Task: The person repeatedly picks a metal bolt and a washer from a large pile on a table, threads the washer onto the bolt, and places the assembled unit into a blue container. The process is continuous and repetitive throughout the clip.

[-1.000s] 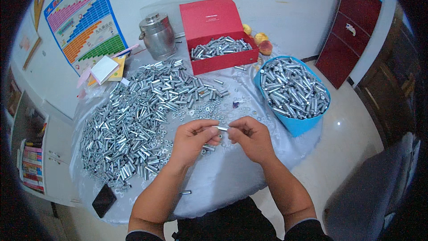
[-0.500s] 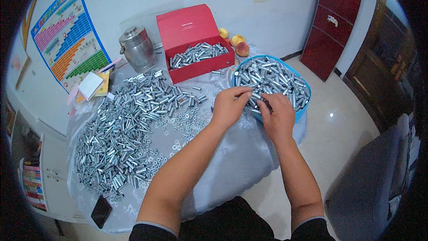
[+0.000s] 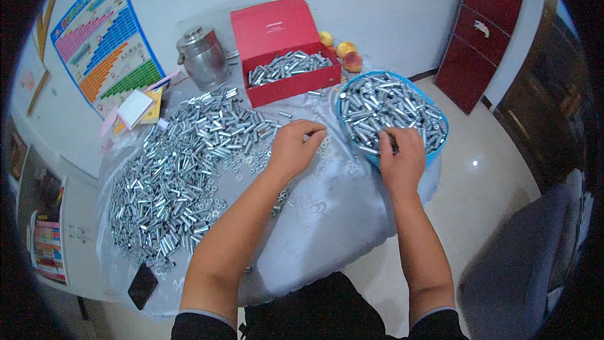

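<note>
My left hand (image 3: 296,147) is over the table, left of the blue basin (image 3: 445,133), its thumb and fingers drawn together in a pinch. Whatever is between those fingertips is too small to make out. Small washers (image 3: 325,145) lie right beside them. At the basin's near rim is my right hand (image 3: 404,158), thumb and fingers curled together; what they hold is hidden. Shiny metal bolts with sleeves (image 3: 384,104) fill the basin. A wide heap of metal sleeves (image 3: 182,170) covers the table's left side, with more washers along its inner edge.
Behind the heap stand an open red box (image 3: 296,92) of metal pieces and a steel canister (image 3: 202,60). Several fruits (image 3: 352,62) sit behind the basin. A dark phone (image 3: 143,286) lies at the near left table edge. A grey chair (image 3: 528,252) stands at right.
My left hand has left the basin and moved left over the washers. The right hand stays at the basin's near rim, now apart from the left. The view has shifted slightly.
</note>
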`<state>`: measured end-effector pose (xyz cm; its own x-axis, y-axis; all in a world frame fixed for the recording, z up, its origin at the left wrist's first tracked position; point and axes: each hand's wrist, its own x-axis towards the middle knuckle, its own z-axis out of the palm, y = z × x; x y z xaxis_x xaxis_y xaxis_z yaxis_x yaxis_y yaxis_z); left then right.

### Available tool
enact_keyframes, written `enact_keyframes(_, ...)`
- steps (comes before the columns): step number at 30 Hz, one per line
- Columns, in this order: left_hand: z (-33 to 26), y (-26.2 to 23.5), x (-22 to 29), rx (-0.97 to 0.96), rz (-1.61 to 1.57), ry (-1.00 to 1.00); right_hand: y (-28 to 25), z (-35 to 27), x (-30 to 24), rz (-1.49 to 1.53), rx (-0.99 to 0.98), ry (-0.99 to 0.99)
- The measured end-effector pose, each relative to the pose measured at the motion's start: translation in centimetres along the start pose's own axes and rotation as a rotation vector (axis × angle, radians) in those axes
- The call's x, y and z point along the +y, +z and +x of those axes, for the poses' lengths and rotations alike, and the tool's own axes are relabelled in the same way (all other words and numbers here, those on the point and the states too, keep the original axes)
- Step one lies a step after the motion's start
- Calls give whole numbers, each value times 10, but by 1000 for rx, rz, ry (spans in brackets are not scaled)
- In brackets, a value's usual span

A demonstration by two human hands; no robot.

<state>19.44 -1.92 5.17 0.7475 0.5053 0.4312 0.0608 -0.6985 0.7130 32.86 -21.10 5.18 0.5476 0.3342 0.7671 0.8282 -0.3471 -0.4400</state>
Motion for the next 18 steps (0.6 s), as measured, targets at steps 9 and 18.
enact_keyframes(9,-91,-92,-24,22,60,-248,53,-37,-90,249,-229,-211)
enact_keyframes(18,-188,-167,-24,-129,162,-322,94,-63,-176,453,-700,-370)
